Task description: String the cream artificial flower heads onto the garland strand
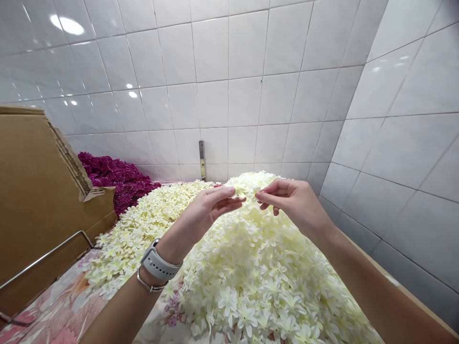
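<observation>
My left hand (211, 205), with a watch (161, 263) and a thin bracelet on its wrist, pinches a cream-white artificial flower (239, 192) between thumb and fingers. Just right of it, my right hand (290, 200) has thumb and forefinger closed together close to that flower. Whatever sits in the right fingertips is too small to make out. Both hands hover over a big heap of white flowers (265, 272) with pale yellow centres. A second, flatter spread of cream flowers (143, 229) lies to the left.
Purple flowers (118, 179) are piled at the back left beside a cardboard box (32, 167). A metal wire rod (43, 260) runs in front of the box. Floral cloth (68, 310) covers the table. White tiled walls (244, 100) close off the back and right; a metal strip (202, 160) stands against the back wall.
</observation>
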